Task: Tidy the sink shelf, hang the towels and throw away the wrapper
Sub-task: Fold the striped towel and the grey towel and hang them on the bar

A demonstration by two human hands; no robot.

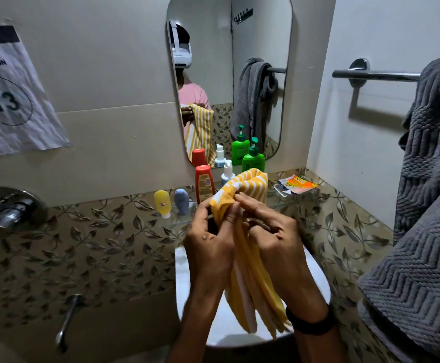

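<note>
At the centre of the frame both hands grip a yellow-and-white striped cloth towel [250,258] above a white round sink basin [187,279]: the left hand [211,242] pinches its bunched top edge, and the right hand [276,237] clutches the same edge beside it, while the rest hangs down. Behind the hands, a clear glass shelf [177,218] on leaf-patterned tiles carries bottles and, right of centre, an orange printed wrapper [298,183]. A grey textured towel [428,179] drapes over a chrome wall rail [376,74] at the right edge. A rounded mirror [229,74] hangs at upper centre.
</note>
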